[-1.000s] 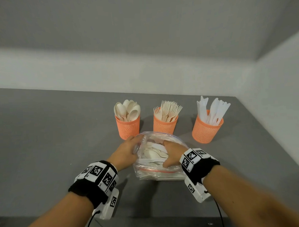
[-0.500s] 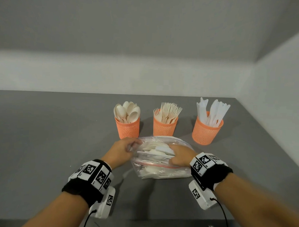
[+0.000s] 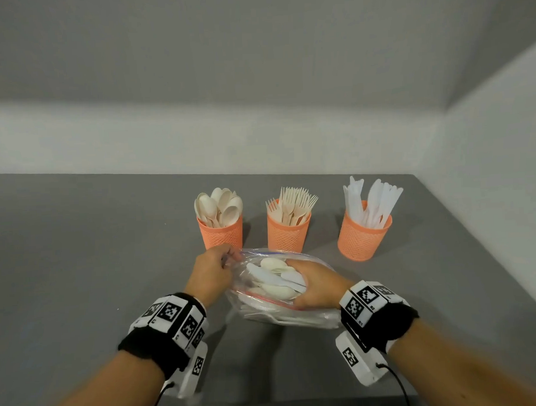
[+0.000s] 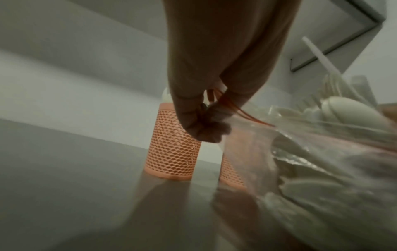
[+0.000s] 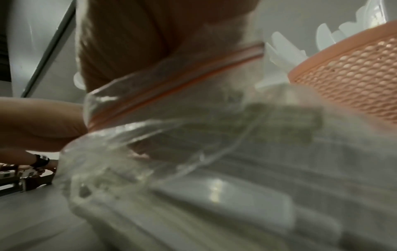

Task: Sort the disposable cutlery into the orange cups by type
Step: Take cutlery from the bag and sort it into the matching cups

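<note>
Three orange mesh cups stand in a row on the grey table: a spoon cup (image 3: 220, 234), a fork cup (image 3: 288, 234) and a knife cup (image 3: 363, 240). In front of them lies a clear zip bag (image 3: 284, 314) of mixed white and beige cutlery (image 3: 276, 279). My left hand (image 3: 214, 272) pinches the bag's rim at its left corner, seen close in the left wrist view (image 4: 206, 125). My right hand (image 3: 318, 288) reaches into the bag's mouth and curls around a bunch of cutlery; the bag's red zip strip (image 5: 171, 88) crosses its palm.
The grey table (image 3: 79, 272) runs to a pale wall at the back and another on the right, close to the knife cup (image 5: 354, 81). The spoon cup (image 4: 174, 152) stands just beyond my left fingers.
The bag's mouth has been pulled open. My right hand moved from the bag's top into the opening and closed on cutlery. My left hand stayed at the left rim.
</note>
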Demonstrator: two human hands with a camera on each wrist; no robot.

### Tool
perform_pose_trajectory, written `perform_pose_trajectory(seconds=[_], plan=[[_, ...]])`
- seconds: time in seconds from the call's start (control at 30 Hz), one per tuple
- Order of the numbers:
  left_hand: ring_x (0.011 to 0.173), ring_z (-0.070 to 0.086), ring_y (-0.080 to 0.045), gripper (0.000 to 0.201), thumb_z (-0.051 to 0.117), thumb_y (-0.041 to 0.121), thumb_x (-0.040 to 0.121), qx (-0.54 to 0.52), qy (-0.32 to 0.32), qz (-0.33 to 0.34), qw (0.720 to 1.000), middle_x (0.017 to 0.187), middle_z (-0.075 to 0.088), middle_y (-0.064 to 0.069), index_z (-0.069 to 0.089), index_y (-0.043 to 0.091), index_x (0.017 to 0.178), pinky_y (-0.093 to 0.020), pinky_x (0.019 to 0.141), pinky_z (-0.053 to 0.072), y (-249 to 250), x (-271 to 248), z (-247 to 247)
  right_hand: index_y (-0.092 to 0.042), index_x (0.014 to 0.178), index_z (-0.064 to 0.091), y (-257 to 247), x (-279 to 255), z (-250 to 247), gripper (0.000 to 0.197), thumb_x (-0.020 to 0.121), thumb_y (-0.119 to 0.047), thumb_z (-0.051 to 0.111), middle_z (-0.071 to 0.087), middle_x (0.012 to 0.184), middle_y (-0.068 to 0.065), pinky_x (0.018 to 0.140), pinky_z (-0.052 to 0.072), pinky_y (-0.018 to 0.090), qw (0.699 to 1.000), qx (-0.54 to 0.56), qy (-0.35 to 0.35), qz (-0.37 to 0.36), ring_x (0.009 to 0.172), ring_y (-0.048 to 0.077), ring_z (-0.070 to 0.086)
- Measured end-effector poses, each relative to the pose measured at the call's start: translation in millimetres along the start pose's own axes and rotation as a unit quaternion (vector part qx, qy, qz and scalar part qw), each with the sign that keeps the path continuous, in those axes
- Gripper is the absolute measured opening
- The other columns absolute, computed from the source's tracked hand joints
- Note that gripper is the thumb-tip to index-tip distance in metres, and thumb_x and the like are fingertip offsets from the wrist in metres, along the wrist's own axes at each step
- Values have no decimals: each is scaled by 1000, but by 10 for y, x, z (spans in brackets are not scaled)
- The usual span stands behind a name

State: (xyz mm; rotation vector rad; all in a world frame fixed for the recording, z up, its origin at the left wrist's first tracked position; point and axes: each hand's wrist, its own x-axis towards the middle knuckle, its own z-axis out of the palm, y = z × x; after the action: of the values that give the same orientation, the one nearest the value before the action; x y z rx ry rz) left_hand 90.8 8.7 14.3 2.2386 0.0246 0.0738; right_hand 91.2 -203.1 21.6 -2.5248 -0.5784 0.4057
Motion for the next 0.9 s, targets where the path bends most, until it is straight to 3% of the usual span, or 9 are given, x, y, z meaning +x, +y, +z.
perform_pose_trajectory(seconds=[0.13, 0.3, 0.4, 0.47, 0.53, 0.67, 0.73, 0.83, 0.9], plan=[[67, 51, -17, 25, 43, -9, 76, 53, 34, -4, 998, 70, 53, -1, 61, 9, 75, -11, 53, 38, 46, 33, -4, -14, 129, 48, -35, -94, -21, 70, 62, -14, 70, 57, 113, -3, 82, 40, 11, 992, 126, -3, -10, 104, 13, 54], [77, 53, -25, 11, 47, 7, 83, 238, -32, -37, 970, 87, 53, -10, 54, 6, 74, -32, 68, 44, 65, 14, 4, -14, 117, 53, 22, -64, 8, 58, 60, -11, 67, 63, 105, 4, 85, 49, 29, 983, 177, 39, 3, 96, 18, 61], [76, 55, -25, 15, 44, 6, 89, 93, -69, 4, 993, 83, 57, -9, 54, 6, 77, -32, 70, 45, 183, 0, -45, -17, 129, 47, 60, -50, 22, 62, 71, -17, 68, 59, 124, 3, 93, 44, 31, 997, 26, 67, 4, 113, 22, 55], [73, 57, -15, 5, 53, 11, 89, -91, -170, 6, 981, 80, 59, -2, 54, 9, 85, -22, 66, 46, 315, -73, -69, -17, 130, 47, 76, -51, 18, 67, 67, -20, 69, 58, 127, 2, 98, 43, 36, 996, 40, 81, 12, 116, 23, 54], [78, 58, -12, 17, 67, 13, 82, -132, -206, 28, 969, 85, 61, 2, 53, 9, 93, -17, 66, 47, 309, -72, -67, -17, 124, 51, 60, -53, -13, 68, 58, -21, 68, 60, 118, 0, 93, 47, 42, 992, 91, 88, 13, 107, 21, 57], [71, 52, -16, 30, 61, -6, 77, -62, -78, 43, 994, 74, 56, 3, 52, 22, 70, -20, 65, 44, 95, 19, -38, -18, 124, 51, 78, -61, -68, 72, 54, -19, 64, 63, 114, 4, 90, 50, 39, 987, 150, 56, 15, 102, 22, 60], [63, 48, -13, 33, 56, -4, 77, 40, -35, 63, 997, 66, 51, 4, 48, 26, 64, -21, 60, 39, 41, 7, -30, -20, 119, 53, 105, -78, -90, 66, 54, -15, 66, 65, 110, 7, 87, 50, 35, 977, 203, 66, 24, 99, 23, 62], [93, 49, -19, 13, 58, 15, 79, 196, -82, 125, 969, 96, 50, 3, 56, 18, 91, -28, 81, 39, 125, -98, 17, -18, 117, 51, 102, -77, -148, 61, 63, 4, 72, 64, 104, 4, 77, 49, 15, 951, 284, 121, 32, 92, 15, 60], [115, 42, -17, 45, 57, 44, 77, 231, -108, 160, 954, 118, 46, 6, 46, 21, 114, -33, 96, 31, 213, -174, 114, -18, 112, 51, 61, -76, -196, 57, 68, 12, 69, 64, 95, -4, 70, 48, 7, 934, 324, 148, 26, 84, 6, 60]])
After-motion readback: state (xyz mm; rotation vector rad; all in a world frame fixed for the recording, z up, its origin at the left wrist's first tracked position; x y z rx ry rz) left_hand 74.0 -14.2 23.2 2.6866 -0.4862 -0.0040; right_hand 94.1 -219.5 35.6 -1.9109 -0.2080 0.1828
